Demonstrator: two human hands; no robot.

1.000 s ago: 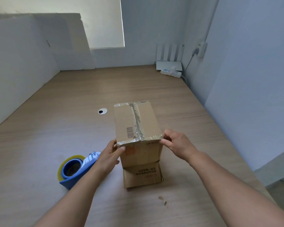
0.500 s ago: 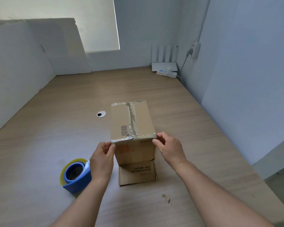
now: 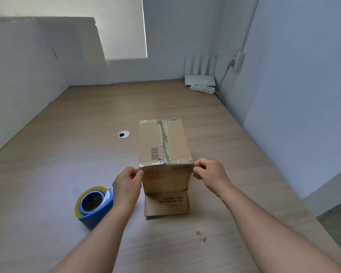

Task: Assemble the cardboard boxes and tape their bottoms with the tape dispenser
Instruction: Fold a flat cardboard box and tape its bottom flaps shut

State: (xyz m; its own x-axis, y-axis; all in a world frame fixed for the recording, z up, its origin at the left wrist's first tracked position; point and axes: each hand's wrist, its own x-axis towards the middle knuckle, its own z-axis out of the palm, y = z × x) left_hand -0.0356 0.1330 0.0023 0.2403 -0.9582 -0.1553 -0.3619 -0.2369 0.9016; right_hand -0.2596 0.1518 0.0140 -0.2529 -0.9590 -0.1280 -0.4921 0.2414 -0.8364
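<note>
A brown cardboard box [image 3: 165, 180] stands upside down on the wooden table, its taped bottom facing up with clear tape along the middle seam and the near and far edges. One flap lies flat on the table toward me. My left hand [image 3: 127, 184] pinches the box's near left top corner. My right hand [image 3: 210, 175] pinches the near right top corner. A blue tape dispenser [image 3: 94, 204] with a yellowish clear roll lies on the table just left of my left wrist.
A round cable hole [image 3: 124, 134] sits in the table [image 3: 67, 154] left of the box. A white router [image 3: 200, 74] and power strip [image 3: 202, 89] stand at the far right corner. White panels [image 3: 24, 75] line the left; the wall [image 3: 295, 95] runs close on the right.
Both hands slid along the near top edge out to its two corners, fingers curling into pinches. The box and dispenser stayed in place; the camera shifted slightly.
</note>
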